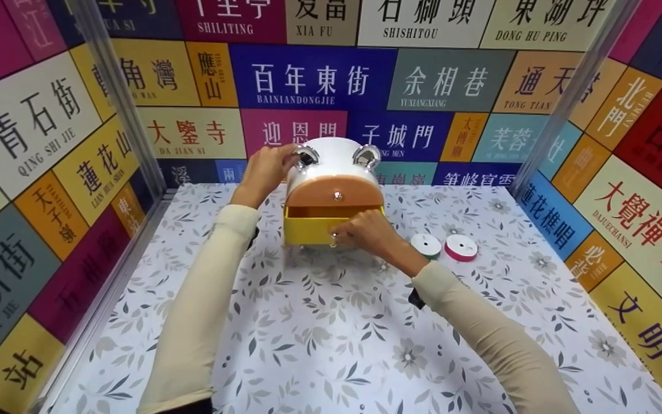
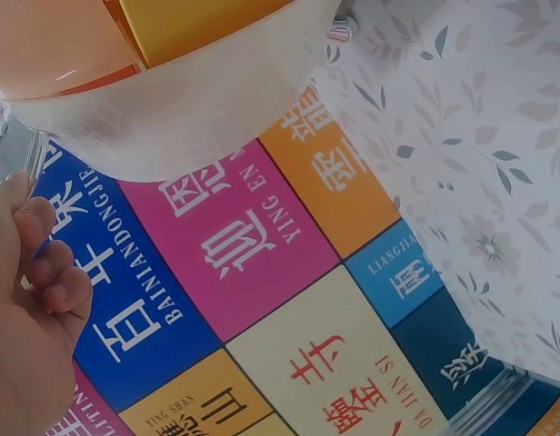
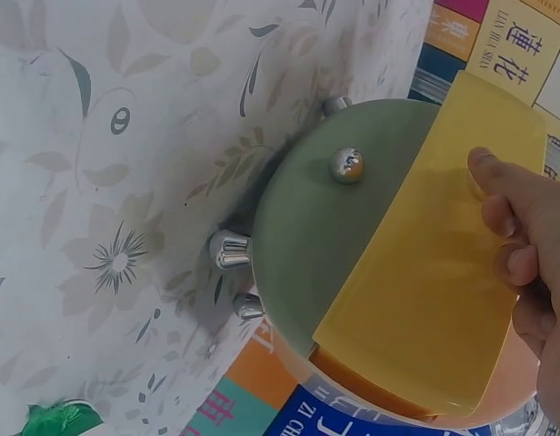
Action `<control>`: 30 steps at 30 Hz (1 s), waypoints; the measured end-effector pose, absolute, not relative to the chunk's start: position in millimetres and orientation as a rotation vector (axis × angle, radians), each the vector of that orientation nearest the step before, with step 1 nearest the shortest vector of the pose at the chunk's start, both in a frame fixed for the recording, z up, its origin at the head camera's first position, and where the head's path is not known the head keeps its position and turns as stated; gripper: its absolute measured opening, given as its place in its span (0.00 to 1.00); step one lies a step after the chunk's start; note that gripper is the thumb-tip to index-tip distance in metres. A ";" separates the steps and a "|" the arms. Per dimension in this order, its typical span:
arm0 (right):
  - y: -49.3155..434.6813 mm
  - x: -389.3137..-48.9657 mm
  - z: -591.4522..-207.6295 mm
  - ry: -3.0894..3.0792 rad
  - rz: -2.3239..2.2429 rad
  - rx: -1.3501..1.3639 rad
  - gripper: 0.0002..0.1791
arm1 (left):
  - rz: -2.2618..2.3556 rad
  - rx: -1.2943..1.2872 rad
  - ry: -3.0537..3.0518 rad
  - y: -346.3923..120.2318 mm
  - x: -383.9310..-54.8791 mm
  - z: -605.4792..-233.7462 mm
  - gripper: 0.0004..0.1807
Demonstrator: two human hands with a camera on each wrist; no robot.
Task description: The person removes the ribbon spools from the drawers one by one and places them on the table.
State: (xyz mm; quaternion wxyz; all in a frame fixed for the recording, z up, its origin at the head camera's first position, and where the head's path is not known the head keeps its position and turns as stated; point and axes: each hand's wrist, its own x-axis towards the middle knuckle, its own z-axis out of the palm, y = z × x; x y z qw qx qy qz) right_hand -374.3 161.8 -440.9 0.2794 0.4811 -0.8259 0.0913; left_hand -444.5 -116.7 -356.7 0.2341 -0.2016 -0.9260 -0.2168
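A small rounded drawer cabinet (image 1: 331, 154) with a white body stands on the table, with shiny silver ears on top. Its upper drawer front (image 1: 311, 196) is orange, and the yellow middle drawer (image 1: 302, 232) is pulled out. In the right wrist view the green bottom drawer front (image 3: 303, 218) shows, with a silver ball knob (image 3: 347, 165). My left hand (image 1: 268, 171) holds the silver ear (image 1: 307, 156) on the left. With thumb and fingers my right hand (image 1: 370, 232) pinches the yellow drawer's knob, which is mostly hidden.
Two small round spools lie right of the cabinet, one green-edged (image 1: 425, 244), the other pink-edged (image 1: 461, 247). A floral cloth (image 1: 319, 333) covers the table. Panels with street-name signs (image 1: 314, 77) rise behind and on both sides.
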 end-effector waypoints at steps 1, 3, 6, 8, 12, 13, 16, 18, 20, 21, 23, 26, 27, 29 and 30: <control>161.4 -375.1 -440.6 -2.217 0.248 1.289 0.05 | -0.591 -0.552 -2.542 -116.6 -444.3 -356.0 0.18; 160.7 -376.8 -439.8 -2.216 0.252 1.281 0.05 | -0.592 -0.548 -2.546 -116.1 -444.5 -354.5 0.18; 161.2 -379.2 -439.2 -2.212 0.259 1.261 0.05 | -0.592 -0.546 -2.544 -114.9 -445.2 -352.6 0.19; 161.9 -381.1 -439.8 -2.210 0.268 1.251 0.06 | -0.581 -0.555 -2.537 -114.3 -445.6 -352.2 0.19; 162.3 -383.5 -441.7 -2.223 0.284 1.246 0.08 | -0.559 -0.567 -2.519 -115.2 -445.7 -354.3 0.17; 161.9 -383.6 -442.0 -2.232 0.285 1.247 0.08 | -0.566 -0.566 -2.519 -115.8 -445.6 -355.5 0.17; 160.7 -384.3 -443.0 -2.251 0.285 1.246 0.09 | -0.585 -0.563 -2.520 -117.4 -445.0 -358.0 0.17; 160.2 -384.9 -443.4 -2.255 0.290 1.241 0.09 | -0.591 -0.563 -2.519 -117.8 -444.8 -358.5 0.17; 160.0 -385.8 -443.8 -2.257 0.303 1.235 0.09 | -0.591 -0.568 -2.517 -117.6 -444.6 -358.2 0.17; 159.9 -386.2 -444.0 -2.258 0.311 1.232 0.10 | -0.587 -0.571 -2.516 -117.5 -444.6 -358.0 0.16; 159.7 -387.6 -444.9 -2.259 0.324 1.227 0.10 | -0.587 -0.574 -2.519 -117.7 -444.6 -358.3 0.15; 160.0 -389.7 -445.7 -2.267 0.330 1.218 0.12 | -0.590 -0.578 -2.523 -117.5 -444.8 -358.3 0.15; 160.2 -390.6 -446.0 -2.271 0.330 1.214 0.12 | -0.594 -0.576 -2.526 -117.4 -444.7 -358.2 0.16; 160.2 -392.0 -446.1 -2.285 0.329 1.207 0.13 | -0.600 -0.574 -2.530 -117.6 -444.6 -358.1 0.16; 160.0 -392.5 -445.9 -2.295 0.330 1.203 0.13 | -0.603 -0.572 -2.530 -117.8 -444.5 -358.2 0.17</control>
